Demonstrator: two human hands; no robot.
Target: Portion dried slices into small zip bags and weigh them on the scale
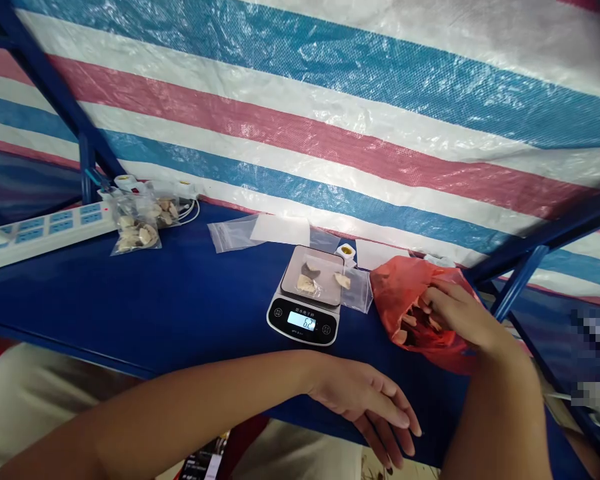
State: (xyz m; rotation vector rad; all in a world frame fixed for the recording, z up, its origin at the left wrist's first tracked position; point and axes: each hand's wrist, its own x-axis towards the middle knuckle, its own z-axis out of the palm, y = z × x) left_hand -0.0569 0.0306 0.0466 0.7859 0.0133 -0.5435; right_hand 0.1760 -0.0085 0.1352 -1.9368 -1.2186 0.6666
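Observation:
A small digital kitchen scale (305,303) stands on the blue table (190,300), its display lit. On its platform lies a clear plastic bag (347,283) with a few pale dried slices inside. My right hand (455,313) reaches into a red plastic bag (405,287) of similar slices to the right of the scale, fingers curled among the pieces. My left hand (375,407) rests near the table's front edge below the scale, fingers stretched out and holding nothing.
Filled clear bags of slices (135,230) lie at the back left beside a white power strip (45,230). Empty clear bags (235,233) and white paper slips (280,229) lie behind the scale. A striped tarp (330,100) and blue frame bars (520,280) enclose the table.

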